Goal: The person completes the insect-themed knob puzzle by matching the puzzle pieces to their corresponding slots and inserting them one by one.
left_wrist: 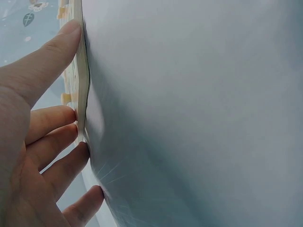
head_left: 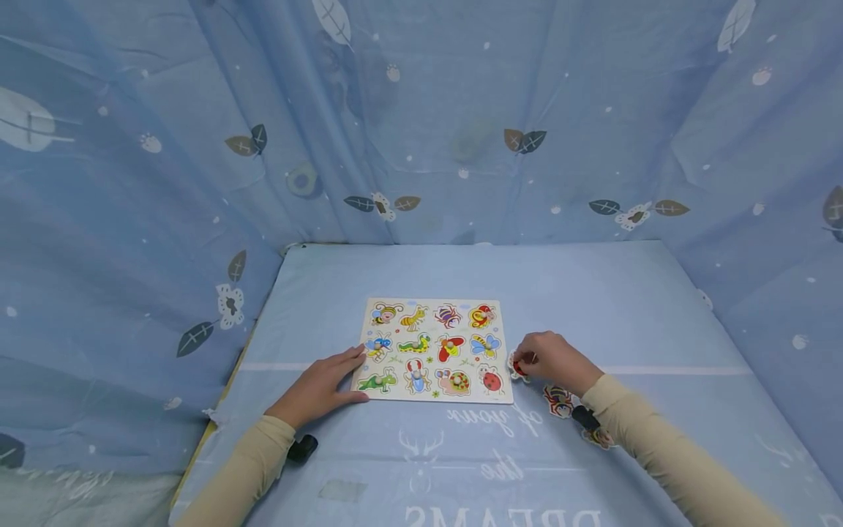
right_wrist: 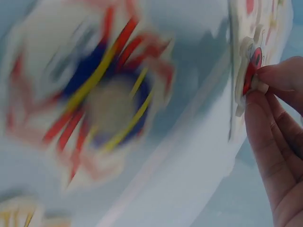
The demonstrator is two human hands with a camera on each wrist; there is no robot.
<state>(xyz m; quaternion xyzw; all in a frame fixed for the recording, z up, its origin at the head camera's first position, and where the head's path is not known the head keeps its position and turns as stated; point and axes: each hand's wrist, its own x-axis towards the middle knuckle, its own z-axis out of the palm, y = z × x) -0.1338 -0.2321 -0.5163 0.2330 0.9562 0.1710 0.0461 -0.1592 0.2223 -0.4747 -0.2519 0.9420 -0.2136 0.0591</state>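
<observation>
A flat wooden peg puzzle board (head_left: 402,397) with printed insects lies on the table. My left hand (head_left: 323,386) rests at its lower left corner; in the left wrist view, the thumb (left_wrist: 57,52) and several fingertips touch the board's edge. Just off the board's right side, my right hand (head_left: 553,360) pinches a ladybug puzzle piece (right_wrist: 247,80) by its small peg, between thumb and fingers. That piece is close to the board's edge and tilted in the right wrist view. A ladybug picture (head_left: 490,379) without a peg shows in the board's lower right corner.
A spider piece (head_left: 559,401) lies on the cloth below the right hand. Nearer the right sleeve, another piece (head_left: 598,438) is partly covered by the black wrist camera (head_left: 585,418). Patterned blue cloth walls (head_left: 461,183) rise behind the table and at both sides.
</observation>
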